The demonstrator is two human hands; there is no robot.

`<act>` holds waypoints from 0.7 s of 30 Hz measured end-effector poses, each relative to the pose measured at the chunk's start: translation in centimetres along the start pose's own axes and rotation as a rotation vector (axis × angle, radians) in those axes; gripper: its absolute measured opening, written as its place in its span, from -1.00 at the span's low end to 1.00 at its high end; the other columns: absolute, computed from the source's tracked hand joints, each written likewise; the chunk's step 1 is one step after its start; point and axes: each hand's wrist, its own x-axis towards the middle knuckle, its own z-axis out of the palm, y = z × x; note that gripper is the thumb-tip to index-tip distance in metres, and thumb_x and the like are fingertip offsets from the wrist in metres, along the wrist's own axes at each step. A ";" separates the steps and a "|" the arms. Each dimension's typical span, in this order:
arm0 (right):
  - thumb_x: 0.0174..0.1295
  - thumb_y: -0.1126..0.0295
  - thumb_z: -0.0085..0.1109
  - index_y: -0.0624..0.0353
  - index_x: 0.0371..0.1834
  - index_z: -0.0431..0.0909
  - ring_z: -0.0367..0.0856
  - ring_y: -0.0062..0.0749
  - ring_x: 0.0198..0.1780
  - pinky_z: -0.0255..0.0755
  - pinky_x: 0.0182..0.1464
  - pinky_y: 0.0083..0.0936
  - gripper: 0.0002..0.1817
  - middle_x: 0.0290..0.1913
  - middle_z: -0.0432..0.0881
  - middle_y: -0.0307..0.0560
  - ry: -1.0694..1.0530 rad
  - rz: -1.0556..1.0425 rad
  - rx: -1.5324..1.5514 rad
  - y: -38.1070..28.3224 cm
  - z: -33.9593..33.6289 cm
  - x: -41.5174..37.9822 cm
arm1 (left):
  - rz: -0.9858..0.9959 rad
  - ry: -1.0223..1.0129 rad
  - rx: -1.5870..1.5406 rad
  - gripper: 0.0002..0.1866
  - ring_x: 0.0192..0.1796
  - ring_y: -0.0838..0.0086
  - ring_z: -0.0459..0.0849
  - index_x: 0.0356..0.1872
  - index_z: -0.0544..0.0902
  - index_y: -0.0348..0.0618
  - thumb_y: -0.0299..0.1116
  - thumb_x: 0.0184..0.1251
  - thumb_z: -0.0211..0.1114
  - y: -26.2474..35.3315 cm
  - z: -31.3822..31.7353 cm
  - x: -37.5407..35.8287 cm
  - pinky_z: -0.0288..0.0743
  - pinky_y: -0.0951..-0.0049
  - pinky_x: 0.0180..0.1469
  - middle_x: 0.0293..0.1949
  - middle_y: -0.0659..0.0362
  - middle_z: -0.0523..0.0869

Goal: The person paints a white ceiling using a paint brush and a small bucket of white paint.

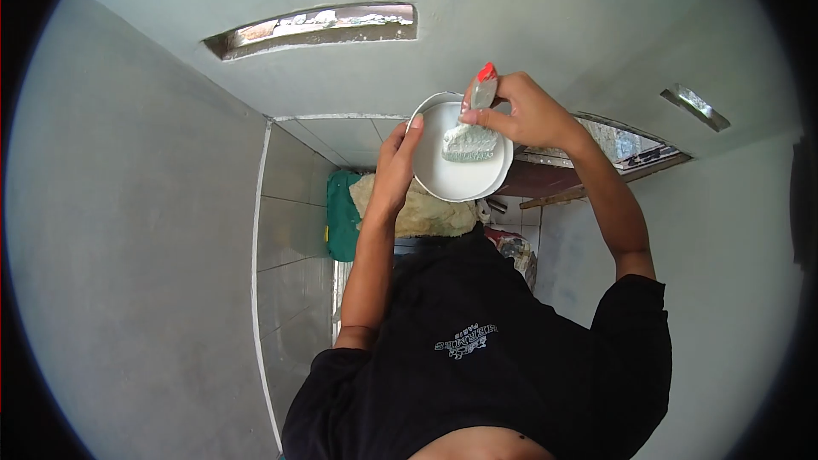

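The left hand (pixel 394 166) clamps the bowl (pixel 507 163), fingertips hidden. The right hand (pixel 532 115) pinches the brush (pixel 470 143); whether its bristles touch the bowl is unclear.

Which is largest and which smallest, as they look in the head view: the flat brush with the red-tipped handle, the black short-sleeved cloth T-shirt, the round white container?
1. T-shirt, clearly largest
2. White container
3. Flat brush, its bristle end within the container's outline
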 end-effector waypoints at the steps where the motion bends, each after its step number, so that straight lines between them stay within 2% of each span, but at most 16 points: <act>1: 0.27 0.33 0.32 0.31 -0.27 0.64 0.66 -0.43 -0.23 0.49 -0.07 -0.47 -0.78 -0.29 0.72 -0.08 -0.028 0.050 -0.027 0.3 0.5 0.4 | 0.022 0.008 0.000 -0.34 0.00 0.42 0.56 0.12 0.57 -0.43 0.13 0.48 0.14 0.1 0.0 -0.1 0.38 0.49 0.11 -0.08 0.04 0.66; 3: 0.26 0.34 0.33 0.31 -0.26 0.64 0.67 -0.43 -0.23 0.49 -0.08 -0.47 -0.79 -0.30 0.72 -0.08 -0.058 0.095 -0.049 0.6 1.3 0.9 | 0.050 0.067 0.050 -0.35 -0.02 0.44 0.55 0.10 0.58 -0.43 0.12 0.48 0.15 0.0 -0.1 -0.4 0.39 0.49 0.07 -0.10 0.05 0.65; 5: 0.23 0.38 0.33 0.31 -0.26 0.64 0.67 -0.39 -0.25 0.49 -0.10 -0.47 -0.81 -0.31 0.72 -0.07 -0.010 -0.044 -0.122 0.8 1.4 1.3 | 0.090 0.118 0.087 -0.36 -0.05 0.46 0.55 0.07 0.59 -0.43 0.11 0.48 0.15 0.1 0.0 -0.2 0.40 0.49 0.03 -0.12 0.06 0.65; 9: 0.20 0.44 0.33 0.30 -0.26 0.64 0.69 -0.34 -0.27 0.51 -0.12 -0.44 -0.85 -0.32 0.73 -0.05 0.052 -0.118 -0.108 -0.2 1.8 1.7 | 0.038 0.129 0.026 -0.37 -0.07 0.47 0.55 0.05 0.59 -0.44 0.10 0.48 0.16 0.3 -0.5 -0.4 0.41 0.49 0.00 -0.13 0.06 0.65; 11: 0.18 0.51 0.32 0.29 -0.27 0.66 0.72 -0.32 -0.25 0.54 -0.10 -0.42 -0.89 -0.34 0.73 -0.06 0.163 -0.246 -0.074 0.0 2.1 1.6 | 0.044 0.115 -0.009 -0.37 -0.08 0.47 0.55 0.05 0.59 -0.45 0.10 0.48 0.16 0.1 -0.6 -0.2 0.42 0.48 -0.01 -0.13 0.06 0.65; 15: 0.16 0.55 0.32 0.29 -0.27 0.66 0.75 -0.30 -0.17 0.56 -0.04 -0.42 -0.90 -0.33 0.74 -0.04 0.107 -0.248 -0.192 -0.4 2.2 0.8 | 0.062 0.147 -0.025 -0.36 -0.09 0.48 0.56 0.05 0.60 -0.44 0.11 0.48 0.15 0.2 -0.4 0.2 0.42 0.49 -0.01 -0.14 0.06 0.66; 18: 0.19 0.55 0.31 0.29 -0.29 0.66 0.75 -0.29 -0.07 0.56 0.02 -0.41 -0.93 -0.25 0.74 -0.05 0.133 -0.190 -0.038 0.3 1.5 0.3 | 0.056 0.159 -0.027 -0.35 -0.06 0.46 0.58 0.08 0.59 -0.44 0.12 0.47 0.16 0.9 -0.2 0.1 0.43 0.49 0.01 -0.11 0.04 0.66; 20: 0.26 0.52 0.28 0.28 -0.27 0.65 0.74 -0.26 -0.04 0.57 0.04 -0.37 -0.94 -0.18 0.73 -0.05 0.275 -0.245 0.073 1.4 0.5 0.2 | 0.058 0.149 -0.055 -0.34 -0.04 0.45 0.59 0.09 0.58 -0.44 0.12 0.47 0.16 1.2 0.0 0.2 0.44 0.49 0.04 -0.09 0.03 0.66; 21: 0.35 0.47 0.24 0.26 -0.19 0.61 0.72 -0.26 0.00 0.55 0.09 -0.35 -0.91 -0.17 0.72 -0.03 0.286 -0.174 0.184 1.1 0.1 -0.2 | 0.058 0.150 -0.063 -0.33 -0.02 0.44 0.60 0.11 0.57 -0.46 0.12 0.47 0.16 1.4 0.1 0.3 0.44 0.49 0.06 -0.06 0.02 0.66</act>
